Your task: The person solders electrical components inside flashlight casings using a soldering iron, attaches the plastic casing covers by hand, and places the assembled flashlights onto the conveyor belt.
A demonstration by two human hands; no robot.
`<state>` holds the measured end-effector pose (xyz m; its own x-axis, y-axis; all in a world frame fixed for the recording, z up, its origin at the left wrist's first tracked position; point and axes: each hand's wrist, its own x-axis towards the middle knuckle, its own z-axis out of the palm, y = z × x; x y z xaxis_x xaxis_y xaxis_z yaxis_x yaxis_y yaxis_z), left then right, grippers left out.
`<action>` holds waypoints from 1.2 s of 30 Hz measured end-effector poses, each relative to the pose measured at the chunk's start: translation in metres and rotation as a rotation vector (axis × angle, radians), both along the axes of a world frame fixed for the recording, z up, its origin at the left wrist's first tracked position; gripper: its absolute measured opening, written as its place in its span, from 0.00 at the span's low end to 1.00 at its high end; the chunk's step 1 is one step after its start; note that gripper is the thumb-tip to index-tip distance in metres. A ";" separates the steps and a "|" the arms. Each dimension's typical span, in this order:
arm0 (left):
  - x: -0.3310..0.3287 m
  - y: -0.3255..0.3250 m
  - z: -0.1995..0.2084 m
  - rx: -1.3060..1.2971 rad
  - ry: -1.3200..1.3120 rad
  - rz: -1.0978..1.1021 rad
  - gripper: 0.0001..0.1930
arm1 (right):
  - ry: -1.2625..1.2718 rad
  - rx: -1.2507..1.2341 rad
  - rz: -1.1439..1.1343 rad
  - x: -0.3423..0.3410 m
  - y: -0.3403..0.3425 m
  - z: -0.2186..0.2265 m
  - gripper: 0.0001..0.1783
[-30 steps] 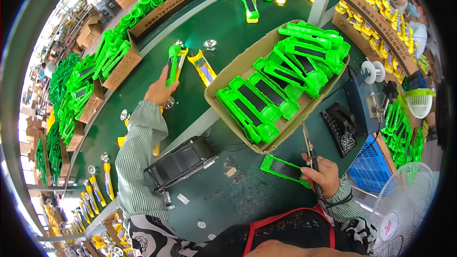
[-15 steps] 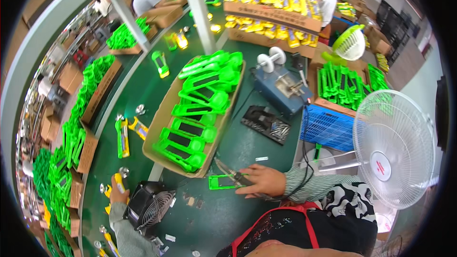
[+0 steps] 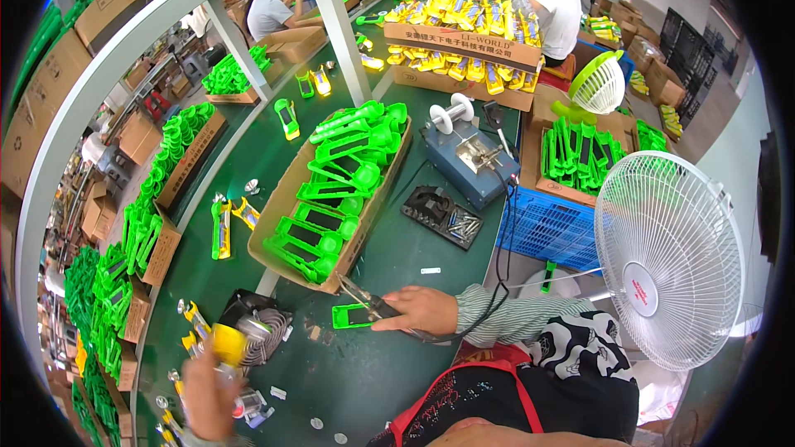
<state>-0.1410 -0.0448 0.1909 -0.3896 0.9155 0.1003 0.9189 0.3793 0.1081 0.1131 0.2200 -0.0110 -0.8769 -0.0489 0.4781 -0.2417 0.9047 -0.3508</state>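
My right hand (image 3: 424,312) grips a soldering iron (image 3: 383,308) by its dark handle; its tip points up and left, and a black cord trails back past my sleeve. Beside the handle a green plastic housing (image 3: 352,316) with a dark panel lies on the bench. Whether my fingers touch the housing I cannot tell. At the lower left my left hand (image 3: 207,393) is smeared by motion and closed on a yellow plastic lamp part (image 3: 228,345). Silvery pieces show just beneath it, blurred. A small black fan (image 3: 263,333) stands behind this hand, partly covered.
A carton of green housings (image 3: 334,269) stands ahead. Behind it are a blue machine (image 3: 472,161) with a white spool and a black tray (image 3: 441,217) of metal bits. A large white fan (image 3: 671,261) stands right. Yellow lamp parts (image 3: 246,213) lie along the left. Co-workers sit beyond.
My left hand has come back toward me from beside the small fan, carrying the yellow lamp part. My right hand still grips the soldering iron by the green housing. The whole view has shifted slightly.
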 end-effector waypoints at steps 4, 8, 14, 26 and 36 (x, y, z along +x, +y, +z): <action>0.080 0.001 -0.067 -0.169 -0.151 -0.292 0.42 | 0.083 -0.009 0.076 -0.012 -0.006 0.003 0.30; 0.118 -0.002 -0.136 -0.249 -0.214 -0.322 0.38 | 0.031 -0.020 0.155 -0.010 -0.019 0.006 0.30; 0.136 -0.015 -0.156 -0.195 -0.173 -0.175 0.34 | 0.056 -0.063 0.289 -0.017 -0.042 -0.004 0.29; 0.133 -0.002 -0.169 0.012 -0.384 -0.113 0.10 | -0.137 -0.046 0.354 -0.026 -0.042 0.008 0.23; 0.129 -0.018 -0.171 0.441 -0.790 0.054 0.05 | -0.115 -0.112 0.391 -0.032 -0.049 0.006 0.25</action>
